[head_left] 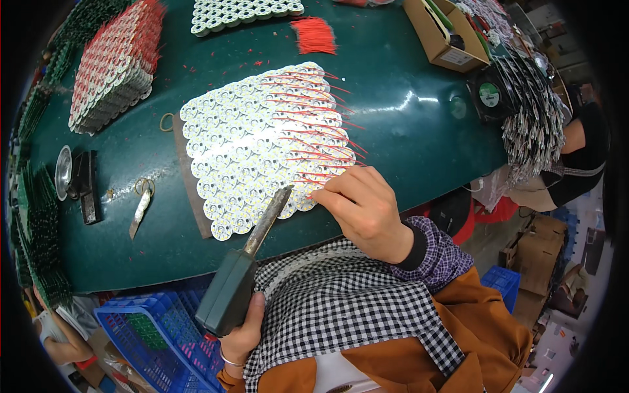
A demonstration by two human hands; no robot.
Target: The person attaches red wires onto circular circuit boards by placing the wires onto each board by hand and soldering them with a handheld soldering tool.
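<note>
A white panel of joined round LED boards point(239, 147) lies on the green table, with thin red wires point(313, 134) attached in rows along its right part. My left hand point(246, 331) is wrapped round the handle of a dark green soldering iron point(229, 288). Its dark metal tip rests at or just above the panel's lower right area. Close to that tip, my right hand point(367, 213) is closed in a pinch over the panel's right edge, on a red wire whose end shows at the fingertips.
Stacked wired panels point(111, 75) stand at the far left, and another panel point(246, 12) lies at the back beside a red wire bundle point(313, 35). A small blade point(141, 211) and black stand point(85, 190) lie left. A cardboard box point(436, 39) and black fan point(488, 95) sit right.
</note>
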